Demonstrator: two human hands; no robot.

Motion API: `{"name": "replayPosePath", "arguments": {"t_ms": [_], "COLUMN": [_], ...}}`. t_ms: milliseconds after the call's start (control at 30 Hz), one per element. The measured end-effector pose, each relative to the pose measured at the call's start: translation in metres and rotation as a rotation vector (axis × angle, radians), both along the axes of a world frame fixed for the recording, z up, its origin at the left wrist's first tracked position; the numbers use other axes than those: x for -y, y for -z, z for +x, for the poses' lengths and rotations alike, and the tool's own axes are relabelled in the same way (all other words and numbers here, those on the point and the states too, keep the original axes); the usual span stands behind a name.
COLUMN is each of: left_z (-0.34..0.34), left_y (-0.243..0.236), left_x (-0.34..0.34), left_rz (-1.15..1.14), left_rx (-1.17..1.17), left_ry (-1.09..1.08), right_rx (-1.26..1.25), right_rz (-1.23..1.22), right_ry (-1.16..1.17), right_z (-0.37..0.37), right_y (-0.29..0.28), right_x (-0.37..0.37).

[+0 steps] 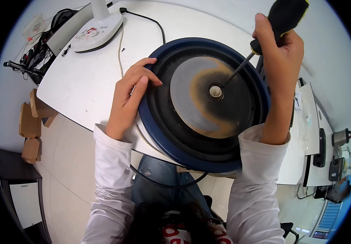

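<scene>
Head view, item: round blue-rimmed appliance base (165,138) at the tabletop's (82,81) near edge. My left hand (128,97) lies spread open on its rim; my right hand (279,53) is clamped on a screwdriver (265,36), tip at the centre screw (215,91). Step, as I judge: undoing that screw; next needs steady downward turning pressure.

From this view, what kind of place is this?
Likely an office-style repair bench: a round blue-rimmed appliance base lies on a white desk, the right hand works a screwdriver at its centre, and a desk fan base stands nearby.
</scene>
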State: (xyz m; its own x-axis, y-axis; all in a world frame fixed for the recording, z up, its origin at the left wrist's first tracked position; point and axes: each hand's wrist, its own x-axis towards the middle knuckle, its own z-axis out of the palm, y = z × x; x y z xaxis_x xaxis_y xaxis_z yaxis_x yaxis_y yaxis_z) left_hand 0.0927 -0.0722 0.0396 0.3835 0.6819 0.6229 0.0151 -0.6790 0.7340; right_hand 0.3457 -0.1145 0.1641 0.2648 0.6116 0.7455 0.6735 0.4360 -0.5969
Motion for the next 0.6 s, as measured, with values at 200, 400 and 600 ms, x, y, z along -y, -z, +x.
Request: {"name": "replayPosePath", "arguments": {"t_ms": [200, 400, 600], "left_z": [-0.0001, -0.0001, 0.0015], "left_y": [0.0006, -0.0007, 0.0012], "left_x": [-0.0004, 0.0009, 0.0009], "left_rz": [0.007, 0.018, 0.016], "left_rx": [0.002, 0.03, 0.038], "left_ry": [0.014, 0.001, 0.0], "right_rx": [0.059, -0.013, 0.032], "right_rz": [-0.044, 0.014, -0.036], "right_ry": [-0.015, -0.036, -0.082], "right_z": [-0.003, -0.0041, -0.0048], "right_y": [0.0003, -0.0009, -0.0003], "right_x": [0.0007, 0.0012, 0.0011]}}
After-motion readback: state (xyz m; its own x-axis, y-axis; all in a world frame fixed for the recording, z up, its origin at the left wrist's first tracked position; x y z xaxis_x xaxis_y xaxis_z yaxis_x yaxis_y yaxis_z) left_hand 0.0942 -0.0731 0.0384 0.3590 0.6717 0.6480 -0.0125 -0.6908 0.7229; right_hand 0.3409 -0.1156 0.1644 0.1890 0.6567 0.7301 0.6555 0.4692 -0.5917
